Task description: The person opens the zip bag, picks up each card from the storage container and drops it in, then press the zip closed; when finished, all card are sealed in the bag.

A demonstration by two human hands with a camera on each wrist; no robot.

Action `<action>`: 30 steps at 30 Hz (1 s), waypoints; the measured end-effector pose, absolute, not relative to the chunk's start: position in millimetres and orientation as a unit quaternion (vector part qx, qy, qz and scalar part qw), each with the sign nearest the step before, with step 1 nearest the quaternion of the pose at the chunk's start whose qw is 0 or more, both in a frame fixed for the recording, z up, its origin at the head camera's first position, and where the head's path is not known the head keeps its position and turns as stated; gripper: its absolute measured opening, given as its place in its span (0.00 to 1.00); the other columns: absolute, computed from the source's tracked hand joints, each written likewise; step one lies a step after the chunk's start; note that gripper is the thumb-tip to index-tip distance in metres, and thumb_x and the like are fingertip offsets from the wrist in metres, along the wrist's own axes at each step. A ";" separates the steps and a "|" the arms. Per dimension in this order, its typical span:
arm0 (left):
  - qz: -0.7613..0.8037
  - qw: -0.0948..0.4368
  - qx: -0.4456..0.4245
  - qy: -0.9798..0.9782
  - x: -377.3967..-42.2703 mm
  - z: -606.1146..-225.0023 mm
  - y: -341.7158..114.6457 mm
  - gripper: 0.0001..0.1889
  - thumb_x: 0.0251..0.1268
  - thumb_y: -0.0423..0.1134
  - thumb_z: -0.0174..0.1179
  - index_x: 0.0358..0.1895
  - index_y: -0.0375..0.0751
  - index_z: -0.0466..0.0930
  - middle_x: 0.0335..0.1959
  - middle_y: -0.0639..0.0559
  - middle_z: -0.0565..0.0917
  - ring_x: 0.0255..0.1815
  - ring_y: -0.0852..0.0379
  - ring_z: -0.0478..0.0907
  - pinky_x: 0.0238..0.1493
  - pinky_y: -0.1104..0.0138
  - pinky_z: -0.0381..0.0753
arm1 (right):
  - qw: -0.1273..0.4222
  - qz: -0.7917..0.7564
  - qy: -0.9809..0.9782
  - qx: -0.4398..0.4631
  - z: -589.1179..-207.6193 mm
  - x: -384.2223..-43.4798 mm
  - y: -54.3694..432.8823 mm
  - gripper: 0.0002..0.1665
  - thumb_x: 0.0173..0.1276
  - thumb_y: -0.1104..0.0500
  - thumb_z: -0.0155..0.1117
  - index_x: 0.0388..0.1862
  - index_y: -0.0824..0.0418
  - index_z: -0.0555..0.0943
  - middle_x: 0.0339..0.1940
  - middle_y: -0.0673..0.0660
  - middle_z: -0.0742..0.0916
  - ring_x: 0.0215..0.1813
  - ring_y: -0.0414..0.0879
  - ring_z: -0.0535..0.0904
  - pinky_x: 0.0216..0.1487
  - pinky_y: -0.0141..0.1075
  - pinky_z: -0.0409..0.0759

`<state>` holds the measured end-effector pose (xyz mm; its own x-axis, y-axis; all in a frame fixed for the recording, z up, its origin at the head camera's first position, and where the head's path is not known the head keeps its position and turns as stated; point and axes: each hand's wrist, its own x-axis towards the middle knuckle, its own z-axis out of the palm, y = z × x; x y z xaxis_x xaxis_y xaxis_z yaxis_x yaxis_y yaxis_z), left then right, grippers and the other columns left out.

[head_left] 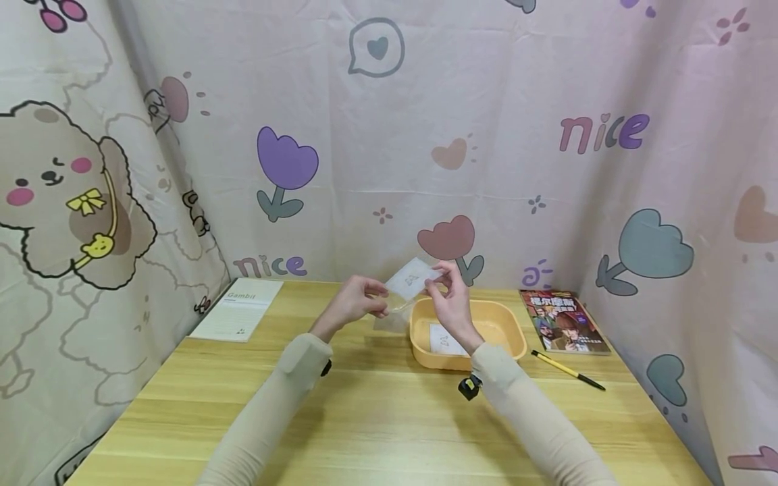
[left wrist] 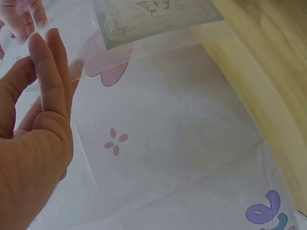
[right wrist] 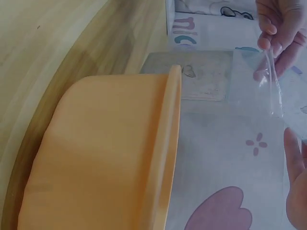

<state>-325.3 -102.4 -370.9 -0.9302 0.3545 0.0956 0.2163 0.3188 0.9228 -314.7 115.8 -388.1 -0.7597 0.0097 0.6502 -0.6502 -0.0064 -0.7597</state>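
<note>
My left hand (head_left: 358, 300) pinches the edge of a clear plastic bag (head_left: 392, 320). The bag hangs below the fingers, left of the orange basket (head_left: 519, 344). Inside it, a card with a butterfly print (left wrist: 158, 19) shows in the left wrist view. Between thumb and fingers, my right hand (head_left: 452, 304) holds a white card (head_left: 410, 278) with a small drawing, raised beside the bag's upper edge. In the right wrist view the bag's mouth (right wrist: 271, 86) is bunched under the left fingers. Another printed card (head_left: 442, 339) lies in the basket, partly behind my right wrist.
A magazine (head_left: 565, 320) lies right of the basket, with a yellow and black pen (head_left: 568, 370) in front of it. At the back left of the wooden table (head_left: 377, 432) is a notepad (head_left: 237, 310). A printed curtain (head_left: 377, 135) hangs behind the table.
</note>
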 end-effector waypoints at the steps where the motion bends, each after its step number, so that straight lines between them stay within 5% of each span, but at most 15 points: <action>1: 0.557 0.062 0.175 0.809 -325.7 -371.1 -102.2 0.18 0.57 0.22 0.63 0.53 0.24 0.80 0.51 0.32 0.83 0.28 0.54 0.87 0.44 0.49 0.88 | 0.254 0.656 -0.666 0.247 -386.3 -312.2 115.3 0.18 0.64 0.80 0.56 0.53 0.74 0.70 0.42 0.64 0.76 0.40 0.57 0.81 0.40 0.47 0.89; 5: 0.558 0.059 0.177 0.809 -326.6 -371.2 -101.9 0.19 0.56 0.21 0.62 0.54 0.23 0.79 0.49 0.32 0.84 0.28 0.55 0.87 0.43 0.50 0.88 | 0.280 0.613 -0.688 0.268 -381.5 -304.9 113.9 0.16 0.63 0.81 0.58 0.50 0.75 0.74 0.42 0.71 0.78 0.38 0.68 0.81 0.38 0.52 0.88; 10: 0.561 0.061 0.180 0.805 -326.7 -370.7 -101.8 0.20 0.57 0.21 0.62 0.55 0.24 0.78 0.49 0.31 0.84 0.27 0.55 0.86 0.46 0.46 0.87 | 0.292 0.577 -0.706 0.290 -377.3 -299.5 113.0 0.14 0.63 0.80 0.59 0.48 0.76 0.77 0.43 0.72 0.79 0.37 0.70 0.81 0.35 0.31 0.89; 13: 0.561 0.061 0.179 0.806 -327.0 -371.7 -101.8 0.19 0.57 0.21 0.62 0.54 0.24 0.79 0.47 0.31 0.85 0.27 0.55 0.86 0.44 0.49 0.88 | 0.283 0.578 -0.707 0.294 -376.9 -299.3 113.3 0.14 0.64 0.80 0.58 0.48 0.76 0.76 0.43 0.72 0.79 0.38 0.69 0.81 0.36 0.27 0.87; 23: 0.558 0.057 0.194 0.805 -326.2 -371.8 -99.8 0.18 0.57 0.21 0.62 0.53 0.23 0.79 0.41 0.32 0.86 0.27 0.55 0.86 0.42 0.49 0.89 | 0.299 0.549 -0.723 0.294 -379.1 -297.6 112.9 0.13 0.62 0.80 0.61 0.46 0.74 0.80 0.38 0.69 0.81 0.39 0.62 0.83 0.34 0.36 0.89; 30: 0.563 0.052 0.190 0.802 -326.7 -373.6 -101.8 0.16 0.58 0.21 0.62 0.51 0.25 0.81 0.42 0.33 0.86 0.26 0.55 0.86 0.34 0.61 0.91 | 0.295 0.551 -0.722 0.298 -385.3 -297.0 111.3 0.13 0.61 0.78 0.63 0.45 0.73 0.81 0.41 0.70 0.82 0.42 0.62 0.81 0.39 0.43 0.89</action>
